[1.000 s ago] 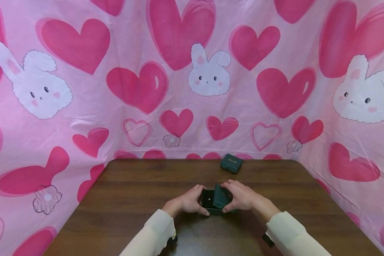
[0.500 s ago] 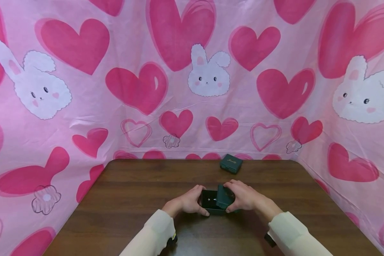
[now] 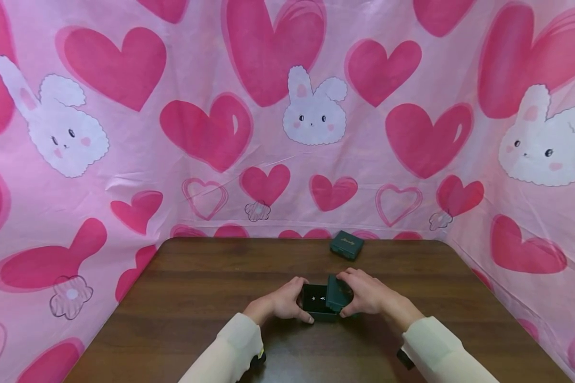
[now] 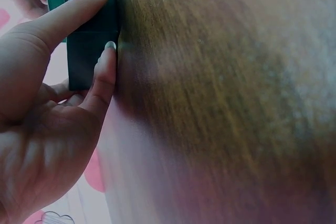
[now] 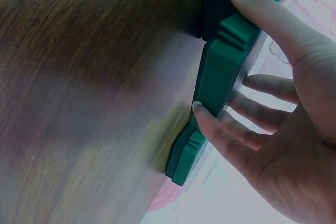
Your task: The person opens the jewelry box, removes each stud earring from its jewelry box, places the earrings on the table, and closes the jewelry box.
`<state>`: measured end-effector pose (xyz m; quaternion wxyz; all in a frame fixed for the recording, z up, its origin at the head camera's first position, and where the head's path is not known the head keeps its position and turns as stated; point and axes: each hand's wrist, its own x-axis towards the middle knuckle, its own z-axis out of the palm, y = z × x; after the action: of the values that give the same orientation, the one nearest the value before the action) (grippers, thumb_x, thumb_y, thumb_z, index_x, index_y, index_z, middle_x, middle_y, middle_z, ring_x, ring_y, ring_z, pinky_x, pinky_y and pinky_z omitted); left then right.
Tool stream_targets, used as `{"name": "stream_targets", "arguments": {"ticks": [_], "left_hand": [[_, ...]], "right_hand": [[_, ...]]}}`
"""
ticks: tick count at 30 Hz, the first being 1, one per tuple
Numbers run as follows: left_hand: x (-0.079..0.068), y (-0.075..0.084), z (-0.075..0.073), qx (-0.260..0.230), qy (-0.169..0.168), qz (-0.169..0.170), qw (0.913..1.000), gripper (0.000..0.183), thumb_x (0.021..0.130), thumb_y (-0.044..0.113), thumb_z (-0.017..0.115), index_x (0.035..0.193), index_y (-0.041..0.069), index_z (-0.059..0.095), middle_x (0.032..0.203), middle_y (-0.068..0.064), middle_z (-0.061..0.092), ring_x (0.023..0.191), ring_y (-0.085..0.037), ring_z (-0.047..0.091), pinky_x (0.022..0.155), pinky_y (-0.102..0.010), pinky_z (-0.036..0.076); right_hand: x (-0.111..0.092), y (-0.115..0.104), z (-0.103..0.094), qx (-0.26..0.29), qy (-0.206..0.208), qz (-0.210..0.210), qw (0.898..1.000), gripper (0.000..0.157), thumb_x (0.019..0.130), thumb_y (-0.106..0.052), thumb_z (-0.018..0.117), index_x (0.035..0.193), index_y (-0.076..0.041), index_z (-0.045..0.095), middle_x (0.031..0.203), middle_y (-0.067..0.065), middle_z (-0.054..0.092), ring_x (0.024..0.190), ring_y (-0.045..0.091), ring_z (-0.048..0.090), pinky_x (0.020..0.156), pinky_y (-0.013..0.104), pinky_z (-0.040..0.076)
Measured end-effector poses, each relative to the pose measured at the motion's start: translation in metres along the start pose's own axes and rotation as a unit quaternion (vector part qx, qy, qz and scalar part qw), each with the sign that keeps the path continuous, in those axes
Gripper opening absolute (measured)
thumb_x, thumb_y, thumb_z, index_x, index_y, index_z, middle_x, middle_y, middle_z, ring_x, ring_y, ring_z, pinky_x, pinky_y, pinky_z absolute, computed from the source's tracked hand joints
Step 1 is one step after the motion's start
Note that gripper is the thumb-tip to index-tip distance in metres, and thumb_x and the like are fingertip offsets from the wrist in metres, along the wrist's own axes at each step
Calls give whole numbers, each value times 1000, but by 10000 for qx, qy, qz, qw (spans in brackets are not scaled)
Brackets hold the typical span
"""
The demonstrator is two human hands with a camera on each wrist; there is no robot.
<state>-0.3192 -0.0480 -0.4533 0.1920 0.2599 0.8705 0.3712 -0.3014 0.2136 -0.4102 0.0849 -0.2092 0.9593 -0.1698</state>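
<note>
A dark green jewelry box (image 3: 323, 317) stands on the table with its black insert (image 3: 316, 290) showing. Two small silvery pieces (image 3: 313, 298) sit on the insert, the left one star-shaped. My left hand (image 3: 286, 300) grips the box's left end, thumb along the front wall in the left wrist view. With my right hand (image 3: 361, 292) I hold the green lid (image 3: 335, 295), thumb in front and fingers behind. The lid is tilted and covers only the box's right part. Ridged steps mark the lid's edge (image 5: 236, 30) in the right wrist view.
A second green box (image 3: 347, 244) with gold lettering lies closed near the back edge of the brown wooden table (image 3: 211, 271). Pink cloth (image 3: 278, 154) with hearts and rabbits hangs around the back and sides.
The lid has slid slightly to the right with my right hand, uncovering more of the insert and the second silvery piece. My left hand and the box have stayed in place.
</note>
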Motion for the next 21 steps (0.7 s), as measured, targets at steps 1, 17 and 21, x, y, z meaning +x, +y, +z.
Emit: {"name": "stream_targets", "arguments": {"ticks": [1, 17, 21], "left_hand": [[0, 0, 0, 11, 0, -3, 10000, 69, 79, 23, 90, 132, 15, 47, 111, 2, 47, 96, -16, 50, 82, -31, 48], [0, 0, -2, 30, -6, 38, 10000, 70, 79, 22, 90, 133, 13, 46, 112, 2, 48, 98, -16, 50, 84, -30, 48], [0, 0, -1, 26, 7, 35, 10000, 69, 79, 22, 91, 132, 13, 47, 111, 2, 48, 97, -16, 50, 84, -31, 48]], "right_hand": [[0, 0, 0, -8, -1, 10, 10000, 84, 69, -40, 94, 137, -6, 58, 132, 11, 58, 118, 33, 53, 97, 66, 46], [-2, 9, -4, -40, -4, 92, 9999, 85, 70, -38, 93, 138, -5, 56, 137, 14, 56, 121, 35, 52, 97, 68, 45], [-3, 8, -5, -43, 9, 91, 9999, 85, 70, -39, 93, 138, -4, 57, 136, 14, 56, 121, 35, 52, 97, 68, 45]]}}
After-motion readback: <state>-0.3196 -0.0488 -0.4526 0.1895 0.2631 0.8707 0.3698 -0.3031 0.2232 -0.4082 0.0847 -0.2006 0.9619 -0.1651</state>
